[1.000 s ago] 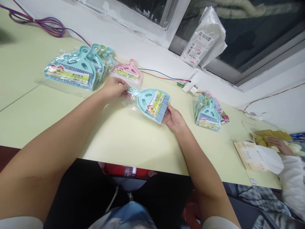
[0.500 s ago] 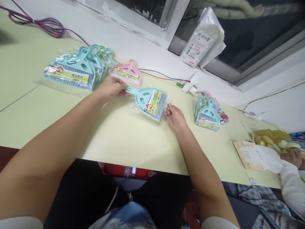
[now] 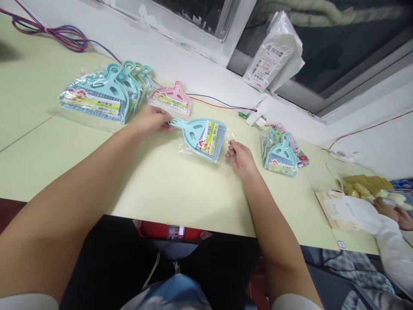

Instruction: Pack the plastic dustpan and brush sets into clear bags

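Observation:
A light blue dustpan (image 3: 191, 131) with a grey-blue brush and a printed label lies tilted in front of me, in a clear plastic bag. My left hand (image 3: 155, 118) is closed on the end of its handle. At the brush end, my right hand (image 3: 239, 157) pinches the edge of the clear bag (image 3: 228, 137), its fingers pressed together. Just behind stands a pink bagged dustpan (image 3: 171, 98), apart from both hands. To the left, several bagged dustpans (image 3: 111, 92), blue and green, stand in an overlapping row.
Right of my right hand stand smaller bagged dustpans (image 3: 281, 157) beside patterned cloth. A white plastic package (image 3: 269, 56) leans on the window sill. Coiled cables (image 3: 51, 36) lie at back left. At far right, another person's hands (image 3: 392, 213) are near yellow items and a paper bag (image 3: 337, 211).
My right hand has shifted slightly right, away from the brush end, with the bag edge in its fingers. My left hand stays on the handle. The other person's hands moved.

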Motion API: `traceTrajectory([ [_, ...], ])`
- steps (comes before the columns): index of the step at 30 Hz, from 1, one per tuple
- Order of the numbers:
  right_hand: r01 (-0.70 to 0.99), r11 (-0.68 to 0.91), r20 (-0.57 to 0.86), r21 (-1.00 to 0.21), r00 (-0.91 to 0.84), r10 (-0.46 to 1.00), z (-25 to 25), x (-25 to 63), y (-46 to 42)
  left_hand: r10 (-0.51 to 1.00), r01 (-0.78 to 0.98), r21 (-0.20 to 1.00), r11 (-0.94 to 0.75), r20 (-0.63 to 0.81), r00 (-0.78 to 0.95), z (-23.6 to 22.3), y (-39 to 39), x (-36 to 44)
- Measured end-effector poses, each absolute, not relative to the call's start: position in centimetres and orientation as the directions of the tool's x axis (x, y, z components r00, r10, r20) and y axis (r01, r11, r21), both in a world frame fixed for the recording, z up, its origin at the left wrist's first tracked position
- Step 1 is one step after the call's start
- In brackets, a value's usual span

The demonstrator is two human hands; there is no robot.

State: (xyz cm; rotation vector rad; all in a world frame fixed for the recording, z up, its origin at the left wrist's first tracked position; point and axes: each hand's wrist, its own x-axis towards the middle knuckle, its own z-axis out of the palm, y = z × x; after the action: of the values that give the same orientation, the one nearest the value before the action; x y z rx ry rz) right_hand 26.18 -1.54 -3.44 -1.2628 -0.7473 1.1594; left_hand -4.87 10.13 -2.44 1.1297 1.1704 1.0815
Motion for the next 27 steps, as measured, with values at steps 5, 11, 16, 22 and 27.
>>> traceTrajectory([
  [5, -0.205, -0.099, -0.179, -0.974, 0.424, 0.888, -2.7, 27.2, -1.5, 0.988, -0.046, 0.99, 0.132, -0.128, 0.086, -2.3, 10.1, -5.0],
  [11, 0.211, 0.033, 0.166, -0.977, 0.651, 0.74, -0.9, 29.9, -1.4, 0.98, -0.01, 0.995, 0.1, -0.097, 0.173, -2.2, 10.3, -5.7],
  [16, 0.705, 0.107, 0.459, -0.701, 0.331, 0.825, 2.2, 27.9, -2.0, 0.939, 0.041, 0.99, 0.134, -0.14, 0.315, -1.7, 9.7, -5.6],
  [22, 0.848, 0.286, 0.259, -0.446, -0.184, 0.948, 7.0, 18.7, -0.7, 0.873, 0.111, 0.986, 0.128, -0.165, 0.459, -1.3, 9.0, -5.4],
  [27, 0.919, 0.232, -0.016, -0.319, -0.25, 0.968, 6.7, 13.2, 2.5, 0.84, 0.107, 0.988, 0.11, -0.149, 0.521, -1.5, 9.0, -5.4],
])
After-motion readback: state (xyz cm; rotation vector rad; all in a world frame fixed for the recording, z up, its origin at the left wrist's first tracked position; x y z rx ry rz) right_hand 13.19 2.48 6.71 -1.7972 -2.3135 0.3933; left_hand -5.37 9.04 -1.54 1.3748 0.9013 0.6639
